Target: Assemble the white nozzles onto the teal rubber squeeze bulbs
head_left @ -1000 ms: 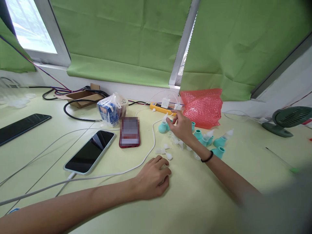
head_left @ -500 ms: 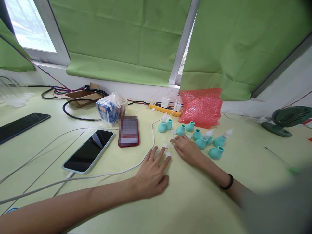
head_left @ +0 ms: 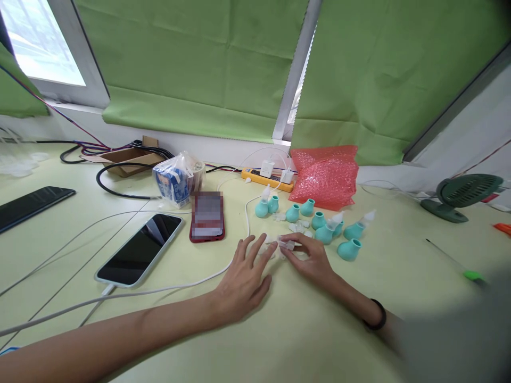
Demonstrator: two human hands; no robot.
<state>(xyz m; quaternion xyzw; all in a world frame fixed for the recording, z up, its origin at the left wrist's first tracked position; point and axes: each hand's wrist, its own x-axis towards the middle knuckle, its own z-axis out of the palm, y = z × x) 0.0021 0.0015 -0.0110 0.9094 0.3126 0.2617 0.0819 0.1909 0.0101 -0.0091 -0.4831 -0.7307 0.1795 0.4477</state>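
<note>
The left hand (head_left: 243,276) lies flat on the yellow table (head_left: 303,330). It is open and its fingers are spread out. The right hand (head_left: 313,259) is just beside it. The thumb and first finger of the right hand pinch a small clear piece (head_left: 288,244). That piece sits right between the two hands, at the fingertips, low by the table. A few more clear pieces (head_left: 300,226) lie on the table just past the right hand.

Behind them stand the teal bulbs (head_left: 318,219), all close together. Some have a clear tip on top and some have an open mouth.

Farther back, a see-through plastic bag (head_left: 184,166) holds a blue carton (head_left: 166,184). A cardboard box (head_left: 126,156) lies open by the wall with a black cable (head_left: 104,187) beside it. I cannot tell what is inside the box. A pink bubble bag (head_left: 325,175) sits behind the bulbs, and what is in it does not show.
</note>
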